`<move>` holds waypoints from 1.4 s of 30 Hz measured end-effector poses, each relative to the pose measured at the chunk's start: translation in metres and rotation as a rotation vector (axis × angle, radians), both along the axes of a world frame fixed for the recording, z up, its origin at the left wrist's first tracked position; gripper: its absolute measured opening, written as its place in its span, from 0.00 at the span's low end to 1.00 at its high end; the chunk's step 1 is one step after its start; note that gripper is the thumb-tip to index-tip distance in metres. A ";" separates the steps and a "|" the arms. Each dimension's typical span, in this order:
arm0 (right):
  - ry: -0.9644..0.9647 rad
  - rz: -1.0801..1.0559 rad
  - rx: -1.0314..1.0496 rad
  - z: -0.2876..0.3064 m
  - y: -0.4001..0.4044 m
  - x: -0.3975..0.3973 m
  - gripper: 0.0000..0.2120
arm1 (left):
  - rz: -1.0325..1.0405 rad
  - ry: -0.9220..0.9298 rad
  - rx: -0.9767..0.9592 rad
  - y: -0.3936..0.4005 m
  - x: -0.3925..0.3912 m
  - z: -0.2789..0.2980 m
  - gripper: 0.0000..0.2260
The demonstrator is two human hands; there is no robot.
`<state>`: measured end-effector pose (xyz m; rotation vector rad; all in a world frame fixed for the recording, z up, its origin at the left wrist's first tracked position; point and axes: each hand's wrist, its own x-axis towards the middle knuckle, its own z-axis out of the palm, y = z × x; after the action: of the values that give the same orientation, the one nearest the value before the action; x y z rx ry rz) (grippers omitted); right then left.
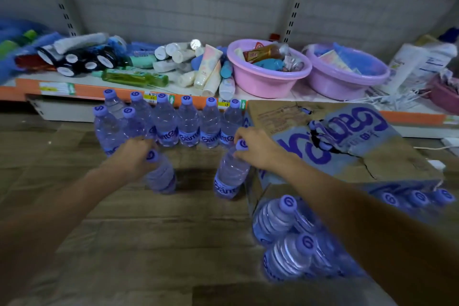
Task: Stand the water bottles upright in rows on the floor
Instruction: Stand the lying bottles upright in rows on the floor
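Observation:
Several clear water bottles with purple caps and labels stand upright in rows (188,124) on the wooden floor (124,243), just in front of a low shelf. My left hand (135,156) grips the neck of one bottle (161,176), blurred and tilted slightly, nearer me than the rows. My right hand (255,149) holds another bottle (231,176) by its cap, next to the carton. More bottles (285,238) lie inside the open cardboard carton (335,156) at the right.
The low shelf (173,95) with an orange edge carries tubes, green and dark bottles, and two pink-purple basins (268,77) holding items. Slotted uprights rise against the grey back wall.

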<state>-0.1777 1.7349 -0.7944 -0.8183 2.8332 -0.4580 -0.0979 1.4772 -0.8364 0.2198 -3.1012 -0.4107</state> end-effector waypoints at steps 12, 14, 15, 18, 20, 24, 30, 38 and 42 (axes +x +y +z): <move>0.014 0.093 -0.828 0.137 0.221 0.114 0.08 | -0.189 0.035 0.011 0.210 0.189 0.141 0.11; 0.011 0.084 -0.807 0.143 0.272 0.126 0.09 | -0.233 0.008 0.017 0.260 0.196 0.152 0.16; 0.015 0.075 -0.760 0.143 0.298 0.132 0.09 | -0.255 0.002 0.042 0.285 0.197 0.155 0.19; 0.071 0.024 -0.549 0.134 0.379 0.143 0.11 | -0.370 -0.003 0.141 0.359 0.188 0.150 0.23; 0.112 -0.008 -0.431 0.120 0.424 0.149 0.12 | -0.486 -0.016 0.154 0.405 0.165 0.143 0.24; 0.170 -0.108 -0.233 0.080 0.486 0.147 0.10 | -0.681 -0.047 0.084 0.489 0.104 0.118 0.17; 0.183 -0.204 -0.099 0.016 0.515 0.119 0.12 | -0.716 -0.016 -0.087 0.564 0.025 0.073 0.12; 0.080 -0.218 -0.056 -0.039 0.488 0.067 0.15 | -0.639 -0.100 -0.190 0.570 -0.013 0.020 0.17; 0.075 -0.178 -0.028 -0.044 0.475 0.049 0.14 | -0.617 -0.101 -0.168 0.577 -0.013 0.013 0.17</move>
<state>-0.1291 2.2098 -0.8382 -0.6018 2.9895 -0.5019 -0.1113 2.0540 -0.8229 -0.7526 -3.2131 -0.1325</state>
